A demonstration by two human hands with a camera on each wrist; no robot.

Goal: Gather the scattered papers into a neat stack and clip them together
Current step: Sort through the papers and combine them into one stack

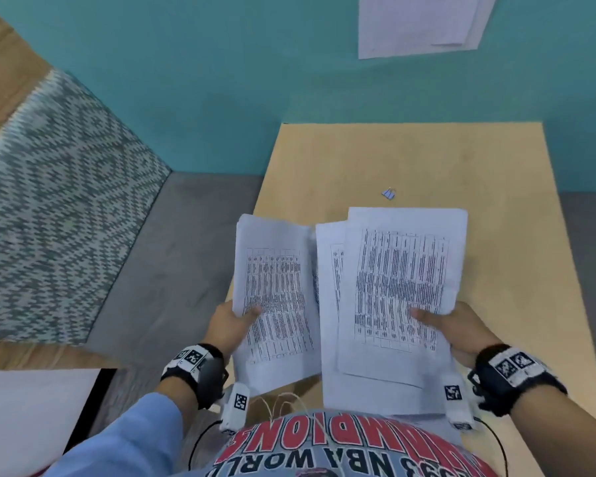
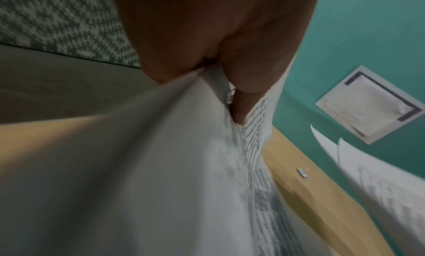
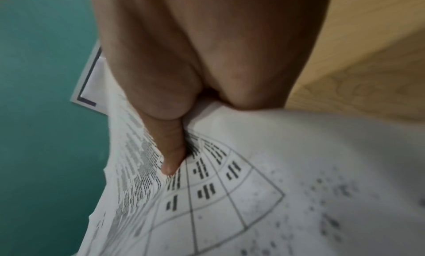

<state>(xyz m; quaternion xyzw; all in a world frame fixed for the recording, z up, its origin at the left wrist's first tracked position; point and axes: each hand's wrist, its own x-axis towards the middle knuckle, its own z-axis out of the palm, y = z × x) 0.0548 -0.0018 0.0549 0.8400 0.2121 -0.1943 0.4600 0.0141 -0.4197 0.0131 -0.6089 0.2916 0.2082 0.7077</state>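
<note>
I hold two bunches of printed sheets above the light wooden table (image 1: 496, 160). My left hand (image 1: 233, 321) pinches the left bunch of papers (image 1: 276, 297) at its left edge, thumb on top. My right hand (image 1: 451, 321) pinches the right bunch of papers (image 1: 396, 287), thumb on the top sheet. The two bunches sit side by side and overlap slightly at the middle. In the left wrist view the left hand (image 2: 220, 72) grips the papers (image 2: 184, 169). In the right wrist view the right hand (image 3: 174, 150) presses its thumb on the gridded papers (image 3: 218, 196). A small blue binder clip (image 1: 388, 193) (image 2: 302, 172) lies on the table beyond the papers.
A teal wall (image 1: 221, 63) stands behind the table with a paper notice (image 1: 420, 22) pinned on it. A patterned grey-white cushion (image 1: 49, 201) lies at the left on a grey surface (image 1: 172, 253). A white sheet (image 1: 31, 414) sits at the lower left.
</note>
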